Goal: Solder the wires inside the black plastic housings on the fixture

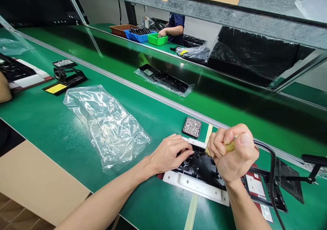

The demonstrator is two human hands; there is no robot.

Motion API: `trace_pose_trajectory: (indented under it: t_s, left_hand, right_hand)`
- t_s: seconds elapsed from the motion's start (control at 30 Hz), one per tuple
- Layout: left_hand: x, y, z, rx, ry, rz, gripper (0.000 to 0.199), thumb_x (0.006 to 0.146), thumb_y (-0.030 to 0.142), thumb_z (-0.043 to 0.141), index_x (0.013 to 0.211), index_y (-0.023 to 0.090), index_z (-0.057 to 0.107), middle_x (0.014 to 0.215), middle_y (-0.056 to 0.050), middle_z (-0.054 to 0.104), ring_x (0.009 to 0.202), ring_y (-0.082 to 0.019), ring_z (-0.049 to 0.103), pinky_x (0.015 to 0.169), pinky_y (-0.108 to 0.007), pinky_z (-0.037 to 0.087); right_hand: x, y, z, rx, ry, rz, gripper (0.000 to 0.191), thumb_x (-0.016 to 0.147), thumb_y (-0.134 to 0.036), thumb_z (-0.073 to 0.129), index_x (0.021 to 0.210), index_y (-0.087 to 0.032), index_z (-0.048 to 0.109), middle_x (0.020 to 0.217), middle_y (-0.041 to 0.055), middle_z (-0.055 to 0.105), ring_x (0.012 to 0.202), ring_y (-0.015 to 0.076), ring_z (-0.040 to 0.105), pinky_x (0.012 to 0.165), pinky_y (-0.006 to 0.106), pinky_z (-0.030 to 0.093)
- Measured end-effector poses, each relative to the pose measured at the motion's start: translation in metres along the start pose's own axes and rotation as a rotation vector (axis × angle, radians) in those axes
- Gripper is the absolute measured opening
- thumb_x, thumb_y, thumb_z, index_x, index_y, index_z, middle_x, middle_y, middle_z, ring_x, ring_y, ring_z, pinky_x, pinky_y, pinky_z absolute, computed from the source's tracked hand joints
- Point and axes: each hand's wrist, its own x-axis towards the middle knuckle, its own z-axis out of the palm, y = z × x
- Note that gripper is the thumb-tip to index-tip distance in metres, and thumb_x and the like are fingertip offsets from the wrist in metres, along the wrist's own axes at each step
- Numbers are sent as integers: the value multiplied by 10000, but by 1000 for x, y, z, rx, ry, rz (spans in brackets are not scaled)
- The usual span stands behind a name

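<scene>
My right hand [231,151] is wrapped round the yellow-covered handle of a corded electric screwdriver [230,146], tilted with its lower end towards a black plastic panel [204,167]. The panel lies in a white fixture [199,187] with screw holes along its near side. My left hand [172,153] rests over the panel's left end, thumb and fingers pinched together; what lies between them is too small to tell. Just beyond the fixture sits a square black tray of small metal screws [192,127]. The screwdriver's tip is mostly hidden by my right hand.
A clear plastic bag [107,131] lies left of my arms. On the green conveyor is another black panel [165,80] on plastic. A black cable [272,175] hangs at right beside a black frame [274,192]. Across the line, a person's hand [162,33] reaches into a green bin [157,39].
</scene>
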Motion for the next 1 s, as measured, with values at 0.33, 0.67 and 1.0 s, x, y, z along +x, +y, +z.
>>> trace_pose_trajectory:
  t_s: [0.33, 0.67, 1.0]
  left_hand:
    - [-2, 0, 0, 5, 1, -8, 123, 1023, 243, 594, 940, 168, 645, 838, -6, 685, 772, -157, 593, 767, -335, 380]
    - [-1, 0, 0, 5, 3, -2, 113, 1019, 233, 597, 934, 169, 634, 823, 3, 674, 761, -152, 585, 767, -328, 377]
    - [0, 0, 0, 4, 4, 0, 110, 1018, 231, 601, 936, 168, 637, 822, 3, 679, 760, -155, 588, 769, -327, 377]
  right_hand:
    - [0, 0, -1, -8, -21, 0, 363, 918, -442, 587, 668, -209, 465, 454, -74, 298, 357, 65, 247, 331, 178, 243]
    - [0, 0, -1, -17, -21, 2, 365, 913, -445, 589, 659, -214, 463, 456, -70, 289, 359, 69, 246, 333, 185, 238]
    - [0, 0, -1, -17, -17, -4, 348, 911, -421, 587, 668, -208, 457, 449, -75, 303, 360, 63, 248, 343, 180, 240]
